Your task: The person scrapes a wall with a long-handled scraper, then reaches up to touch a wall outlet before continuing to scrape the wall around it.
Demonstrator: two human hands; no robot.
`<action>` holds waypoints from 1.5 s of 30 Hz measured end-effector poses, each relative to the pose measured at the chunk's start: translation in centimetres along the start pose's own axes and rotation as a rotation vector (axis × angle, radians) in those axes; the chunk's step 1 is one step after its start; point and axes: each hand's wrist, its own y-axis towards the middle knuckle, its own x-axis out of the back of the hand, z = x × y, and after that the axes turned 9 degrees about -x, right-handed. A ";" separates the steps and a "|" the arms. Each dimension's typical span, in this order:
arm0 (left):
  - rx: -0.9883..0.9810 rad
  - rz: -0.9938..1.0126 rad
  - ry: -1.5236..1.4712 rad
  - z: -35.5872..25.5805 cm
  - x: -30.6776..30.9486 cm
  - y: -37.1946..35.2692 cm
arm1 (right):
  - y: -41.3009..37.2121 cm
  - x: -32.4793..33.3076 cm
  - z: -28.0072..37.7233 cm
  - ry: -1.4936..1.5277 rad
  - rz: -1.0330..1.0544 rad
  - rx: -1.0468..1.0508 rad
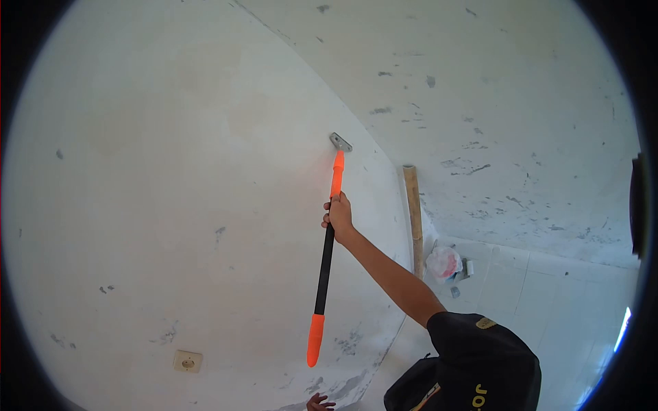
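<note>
My right hand (339,218) is wrapped around a long-handled scraper (324,274), just below its upper orange section. The scraper has a black shaft, an orange grip at its lower end and a metal head (340,142) against the white wall (171,192), near the corner. At the bottom edge of the view, my left hand (320,403) shows only in part, its fingers apart and holding nothing, low near the wall. A black sleeve (480,335) covers my upper right arm.
A wooden pole (412,212) stands upright in the corner. Beside it on the tiled floor (507,288) sits a bucket (444,263) with whitish, plastic-like material over it. A socket (188,361) is set low in the wall. Grey patches mark the adjoining wall (480,116).
</note>
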 end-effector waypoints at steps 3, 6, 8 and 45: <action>-0.003 0.028 0.001 -0.1 -1.3 0.2 | -3.3 -0.1 -0.1 -0.061 0.038 -0.087; 0.069 0.032 -0.003 0.2 -1.9 0.7 | -1.5 0.2 1.8 -0.012 0.054 -0.075; 0.076 0.040 -0.006 0.2 -2.0 0.6 | 1.3 0.1 3.7 0.045 0.026 -0.016; 0.089 0.150 -0.061 0.9 0.2 9.4 | -6.6 -8.0 1.2 -0.407 0.140 0.175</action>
